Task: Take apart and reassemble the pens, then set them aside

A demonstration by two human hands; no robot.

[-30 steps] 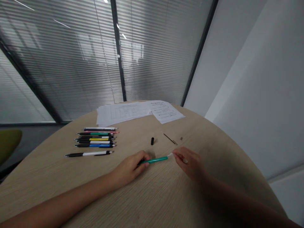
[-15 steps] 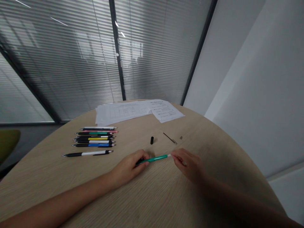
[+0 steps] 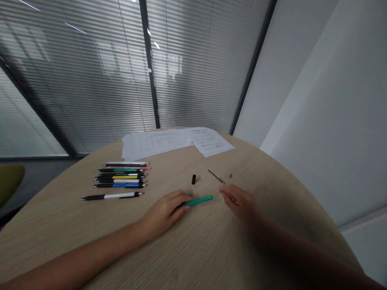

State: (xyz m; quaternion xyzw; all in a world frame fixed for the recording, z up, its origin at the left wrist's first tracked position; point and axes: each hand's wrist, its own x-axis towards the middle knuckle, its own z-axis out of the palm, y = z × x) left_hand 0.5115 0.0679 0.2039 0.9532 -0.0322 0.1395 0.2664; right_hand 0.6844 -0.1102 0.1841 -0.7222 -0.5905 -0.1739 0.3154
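My left hand [image 3: 169, 207] is closed round a green pen barrel [image 3: 199, 200], which points to the right with its far end uncovered. Just right of that end, apart from it, my right hand [image 3: 240, 202] has its fingers pinched together; what they hold, if anything, is hidden. Beyond the right fingertips lies a thin dark pen refill [image 3: 215, 175], with a small part by its near end. A short black cylinder [image 3: 194, 179], like a pen grip, rests behind the barrel. Near the refill sits a tiny greyish piece [image 3: 230, 175], too small to name.
Several click pens [image 3: 121, 181] lie in a row at the left, and a white and black pen [image 3: 111, 196] lies nearer. Printed paper sheets [image 3: 160, 141] cover part of the round wooden table's [image 3: 169, 262] far edge. Blinds and a white wall stand beyond.
My right hand has come away from the barrel's end, moving slightly right and away from me. The whitish tip seen there before no longer shows. My left hand keeps the barrel nearly still.
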